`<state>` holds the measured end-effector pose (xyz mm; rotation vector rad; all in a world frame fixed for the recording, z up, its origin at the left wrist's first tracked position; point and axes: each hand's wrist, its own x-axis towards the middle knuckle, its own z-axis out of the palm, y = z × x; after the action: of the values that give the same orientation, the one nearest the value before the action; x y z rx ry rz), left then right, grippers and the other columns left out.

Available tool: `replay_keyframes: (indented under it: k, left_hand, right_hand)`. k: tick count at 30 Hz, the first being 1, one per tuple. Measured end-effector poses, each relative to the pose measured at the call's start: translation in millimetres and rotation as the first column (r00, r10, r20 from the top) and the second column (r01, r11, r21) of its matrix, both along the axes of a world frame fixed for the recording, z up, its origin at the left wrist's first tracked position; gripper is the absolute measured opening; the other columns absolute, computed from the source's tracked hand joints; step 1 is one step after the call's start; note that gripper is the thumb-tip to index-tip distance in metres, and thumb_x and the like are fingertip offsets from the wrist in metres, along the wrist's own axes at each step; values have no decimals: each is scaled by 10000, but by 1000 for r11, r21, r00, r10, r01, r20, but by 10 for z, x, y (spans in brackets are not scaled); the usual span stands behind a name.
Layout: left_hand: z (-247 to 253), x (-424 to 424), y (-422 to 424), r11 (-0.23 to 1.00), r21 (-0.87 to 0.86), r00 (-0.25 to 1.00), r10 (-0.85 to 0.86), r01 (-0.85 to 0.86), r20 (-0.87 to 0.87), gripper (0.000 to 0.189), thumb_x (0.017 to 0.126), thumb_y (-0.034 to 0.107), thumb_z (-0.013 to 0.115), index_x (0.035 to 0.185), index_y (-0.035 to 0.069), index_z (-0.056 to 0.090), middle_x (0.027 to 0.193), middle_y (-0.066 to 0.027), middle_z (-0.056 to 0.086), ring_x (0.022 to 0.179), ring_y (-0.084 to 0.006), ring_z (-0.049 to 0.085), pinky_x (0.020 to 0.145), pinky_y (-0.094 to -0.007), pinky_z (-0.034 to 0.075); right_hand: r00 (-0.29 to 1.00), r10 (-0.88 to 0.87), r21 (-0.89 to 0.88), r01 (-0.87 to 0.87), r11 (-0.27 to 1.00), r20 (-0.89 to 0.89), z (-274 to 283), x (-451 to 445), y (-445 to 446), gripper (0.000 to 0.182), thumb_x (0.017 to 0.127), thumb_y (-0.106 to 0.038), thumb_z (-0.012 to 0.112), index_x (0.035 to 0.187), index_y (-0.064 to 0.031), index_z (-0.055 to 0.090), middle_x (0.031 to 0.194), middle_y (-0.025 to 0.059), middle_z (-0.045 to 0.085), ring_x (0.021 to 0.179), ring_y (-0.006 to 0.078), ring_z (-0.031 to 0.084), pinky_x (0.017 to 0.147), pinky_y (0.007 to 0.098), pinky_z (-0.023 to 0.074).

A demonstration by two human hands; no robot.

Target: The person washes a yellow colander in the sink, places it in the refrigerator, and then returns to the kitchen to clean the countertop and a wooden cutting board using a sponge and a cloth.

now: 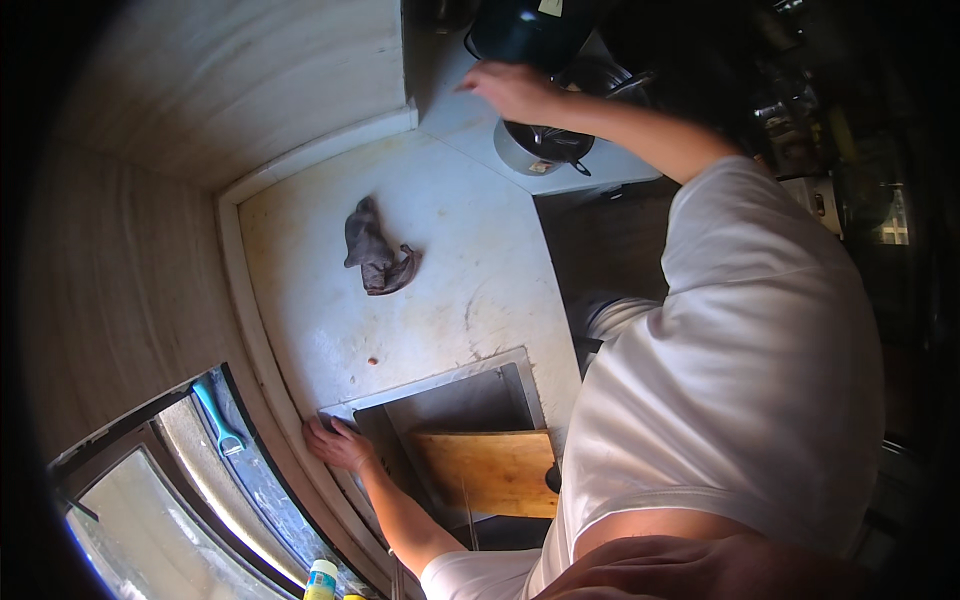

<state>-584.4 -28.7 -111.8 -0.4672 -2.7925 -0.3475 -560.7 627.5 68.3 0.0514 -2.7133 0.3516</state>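
My left hand (339, 444) rests palm down at the sink's far left corner, its fingers slightly spread and nothing seen in it. My right hand (514, 91), blurred, is above the counter beside the rim of a metal pot (517, 154); whether it holds anything is unclear. A crumpled dark grey-brown cloth or glove (371, 247) lies on the pale countertop (465, 240) between my hands. The steel sink (461, 394) has a wooden board (487, 469) lying across it.
A large dark pot (529, 30) and a metal lid or pan (596, 75) stand past my right hand. A blue peeler (217, 416) lies on the windowsill, near a white-capped bottle (321, 579). A small reddish-brown bit (372, 361) lies near the sink. Walls border the counter.
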Motion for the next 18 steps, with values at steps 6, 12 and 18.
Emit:
replay_keyframes:
  k: [6,12,18]
  left_hand:
    - [-25,-26,12,1000,-7,1000,4,-4,0,502,1025,476,376,1254,54,519,1326,-205,509,1182,-411,491,1000,-521,391]
    - [-3,-15,33,1000,8,1000,24,-24,13,509,1017,485,378,1250,54,518,1332,-200,502,1182,-413,483,1008,-520,377]
    - [-31,8,-35,999,-22,998,46,-45,30,546,1021,510,350,1256,46,517,1331,-204,499,1187,-409,479,1009,-519,372]
  right_hand:
    - [800,-596,-675,476,564,67,190,1146,632,142,1006,-158,556,1074,-42,602,916,32,671,773,91,640,651,229,528]
    - [500,-648,-409,861,301,575,-127,1486,898,188,963,-236,622,999,-54,656,855,49,688,719,138,667,608,262,521]
    - [873,-422,-289,480,828,244,133,722,-555,156,913,-185,652,1033,-87,675,812,82,691,728,218,677,640,343,524]
